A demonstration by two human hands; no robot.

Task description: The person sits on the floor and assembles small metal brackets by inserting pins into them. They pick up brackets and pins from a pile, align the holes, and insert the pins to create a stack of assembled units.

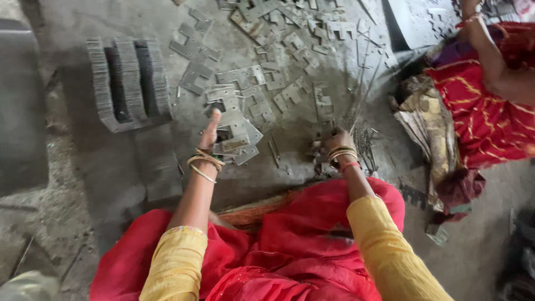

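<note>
My left hand (212,131) rests on a small stack of flat grey metal plates (237,136) on the floor, thumb up, gripping the stack's left edge. My right hand (337,139) is closed around the lower ends of a bundle of thin metal rods (362,83) that lean up and away from me. Both wrists carry bangles, and yellow sleeves cover my forearms. Red cloth (301,239) lies over my lap.
Many loose notched metal plates (267,67) lie scattered ahead. A neat block of stacked plates (128,83) stands at the left. Another person in red patterned cloth (485,106) sits at the right, one arm (490,56) reaching forward. Rags (429,128) lie between us.
</note>
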